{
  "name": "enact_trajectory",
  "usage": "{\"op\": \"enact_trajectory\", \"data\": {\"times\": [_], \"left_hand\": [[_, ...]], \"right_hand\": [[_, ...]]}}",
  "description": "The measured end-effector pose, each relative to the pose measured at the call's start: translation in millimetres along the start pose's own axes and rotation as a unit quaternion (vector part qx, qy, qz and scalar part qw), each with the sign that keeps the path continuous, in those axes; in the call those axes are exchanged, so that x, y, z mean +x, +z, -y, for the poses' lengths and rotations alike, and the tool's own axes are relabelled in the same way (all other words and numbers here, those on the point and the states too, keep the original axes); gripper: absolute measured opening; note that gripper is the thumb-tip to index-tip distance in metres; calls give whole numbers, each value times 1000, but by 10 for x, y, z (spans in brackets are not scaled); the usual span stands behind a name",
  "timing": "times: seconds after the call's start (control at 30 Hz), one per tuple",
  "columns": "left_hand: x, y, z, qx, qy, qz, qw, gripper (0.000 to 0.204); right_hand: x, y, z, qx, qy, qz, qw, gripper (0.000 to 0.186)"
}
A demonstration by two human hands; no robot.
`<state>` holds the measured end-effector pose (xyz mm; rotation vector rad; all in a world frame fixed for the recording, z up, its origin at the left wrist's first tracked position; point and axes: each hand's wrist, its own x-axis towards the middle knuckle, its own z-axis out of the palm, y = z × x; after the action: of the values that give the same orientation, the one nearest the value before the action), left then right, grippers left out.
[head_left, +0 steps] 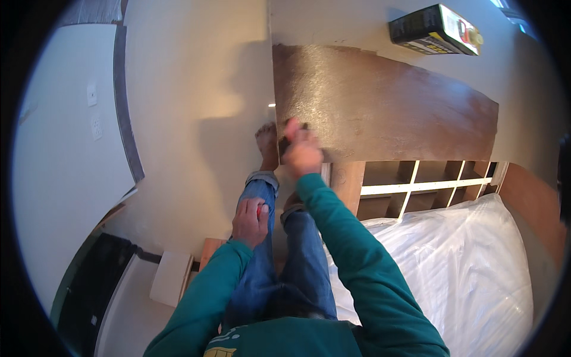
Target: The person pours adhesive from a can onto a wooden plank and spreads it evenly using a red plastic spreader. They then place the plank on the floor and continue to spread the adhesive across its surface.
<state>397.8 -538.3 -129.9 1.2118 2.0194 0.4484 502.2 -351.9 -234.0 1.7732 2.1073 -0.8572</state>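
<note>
My right hand (304, 156) is stretched forward at the near left corner of a brown board (386, 98) with a glossy, wet-looking surface. Its fingers are closed on something dark, mostly covered by the hand and smeared by motion, which is pressed to the board. My left hand (250, 225) rests on my left knee, fingers curled. A small red thing (259, 210) shows between its thumb and fingers; its kind cannot be made out.
Beyond the board lies a black rectangular can (437, 31) with a yellow cap. A cabinet frame with white dividers (410, 187) sits nearer me, partly under clear plastic sheeting (452, 262). At left stands a white wall panel (71, 131) with outlets. My bare foot (267, 143) is beside the board's edge.
</note>
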Motion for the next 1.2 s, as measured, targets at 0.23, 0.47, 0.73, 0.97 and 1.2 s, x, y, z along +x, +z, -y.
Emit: {"op": "enact_trajectory", "data": {"times": [0.23,0.47,0.73,0.97,1.2], "left_hand": [[-476,62,187,-20,-23,-36,999,25],[-1226,-660,807,56,-61,-143,986,27],[-2180,-1897,1211,117,-119,-22,986,43],[-2302,-3027,1365,40,-175,-83,980,41],[-1138,-4492,1328,50,-10,-133,990,31]], "right_hand": [[-120,-248,-748,-160,-529,-152,819,28],[-465,-1985,-3647,-359,-145,-5,922,26],[-2947,-2161,-3669,-34,249,-314,915,18],[-4162,-749,-1305,87,364,-202,905,16],[-4398,-509,-428,85,360,-100,924,21]]}}
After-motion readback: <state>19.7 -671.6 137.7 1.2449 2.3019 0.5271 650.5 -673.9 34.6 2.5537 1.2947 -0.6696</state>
